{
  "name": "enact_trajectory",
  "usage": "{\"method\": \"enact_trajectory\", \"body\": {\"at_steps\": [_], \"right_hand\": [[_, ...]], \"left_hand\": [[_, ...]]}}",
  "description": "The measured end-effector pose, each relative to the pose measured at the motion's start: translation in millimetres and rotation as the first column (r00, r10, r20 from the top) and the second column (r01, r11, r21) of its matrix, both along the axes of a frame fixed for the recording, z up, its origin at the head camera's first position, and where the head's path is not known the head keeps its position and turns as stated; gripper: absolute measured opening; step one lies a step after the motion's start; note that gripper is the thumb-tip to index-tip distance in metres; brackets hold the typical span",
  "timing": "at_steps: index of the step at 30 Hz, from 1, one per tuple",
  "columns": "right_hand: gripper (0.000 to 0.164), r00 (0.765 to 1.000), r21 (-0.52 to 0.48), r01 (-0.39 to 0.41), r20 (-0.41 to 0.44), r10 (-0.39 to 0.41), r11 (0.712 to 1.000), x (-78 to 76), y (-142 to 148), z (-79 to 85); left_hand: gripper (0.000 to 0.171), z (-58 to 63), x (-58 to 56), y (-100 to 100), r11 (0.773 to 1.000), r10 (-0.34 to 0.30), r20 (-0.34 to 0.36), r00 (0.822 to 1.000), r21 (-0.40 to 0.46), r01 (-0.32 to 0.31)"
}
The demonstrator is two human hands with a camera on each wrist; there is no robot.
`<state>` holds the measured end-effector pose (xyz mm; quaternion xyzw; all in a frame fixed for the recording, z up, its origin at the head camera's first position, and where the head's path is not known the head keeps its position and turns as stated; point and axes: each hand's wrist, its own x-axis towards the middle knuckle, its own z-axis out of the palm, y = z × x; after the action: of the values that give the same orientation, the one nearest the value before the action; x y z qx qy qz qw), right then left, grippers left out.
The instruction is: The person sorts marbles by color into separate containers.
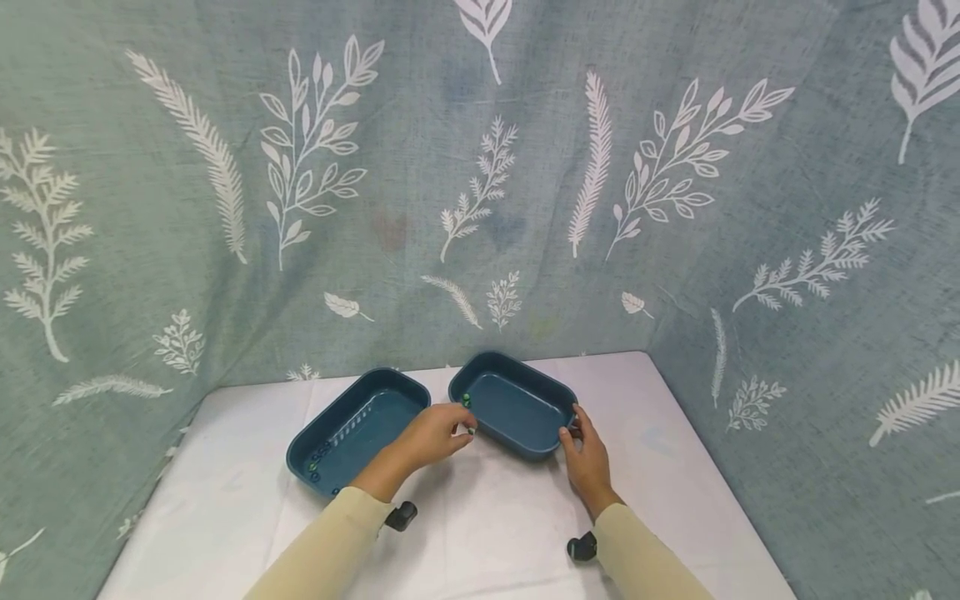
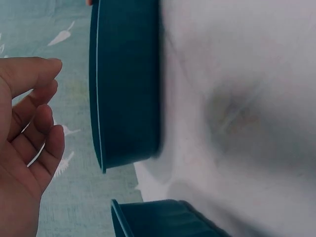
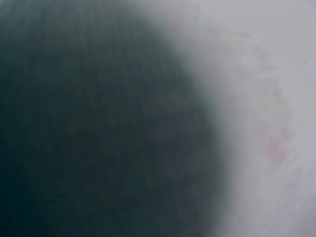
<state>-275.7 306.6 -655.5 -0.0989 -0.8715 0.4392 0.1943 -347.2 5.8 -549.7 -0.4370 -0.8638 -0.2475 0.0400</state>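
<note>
My left hand (image 1: pixel 437 432) is between two dark teal trays, in front of the right tray's near-left edge. Its thumb and forefinger pinch a small green piece (image 1: pixel 472 431), too small to tell its kind; the left wrist view does not show it. Two or so similar green pieces (image 1: pixel 467 400) lie at the left end of the right tray (image 1: pixel 517 404). My right hand (image 1: pixel 587 461) holds that tray's right end, thumb and fingers at the rim. In the left tray (image 1: pixel 378 417), several small dark blue, ring-like pieces (image 1: pixel 322 452) lie with a green one (image 1: pixel 312 467).
Both trays stand on a white-covered table (image 1: pixel 495 533), near a leaf-patterned cloth (image 1: pixel 405 208) that hangs behind and at both sides. A black wrist device (image 1: pixel 401 516) is at the left sleeve, another (image 1: pixel 582 547) at the right. The right wrist view is mostly blurred.
</note>
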Motion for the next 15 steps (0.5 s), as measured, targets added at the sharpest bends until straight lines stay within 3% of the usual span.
{"method": "enact_trajectory", "body": {"at_steps": [6,15], "right_hand": [[0.055,1.000,0.010,0.006,-0.022,-0.006,1.000,1.4,-3,1.7],[0.055,1.000,0.014,0.009,-0.030,-0.009,1.000,2.0,-3,1.8]], "left_hand": [[0.015,3.7,-12.1,6,0.999,-0.041,-0.003,0.999,0.018,0.041],[0.018,7.5,-26.0,19,0.999,-0.017,0.093,0.995,0.036,0.013]]}}
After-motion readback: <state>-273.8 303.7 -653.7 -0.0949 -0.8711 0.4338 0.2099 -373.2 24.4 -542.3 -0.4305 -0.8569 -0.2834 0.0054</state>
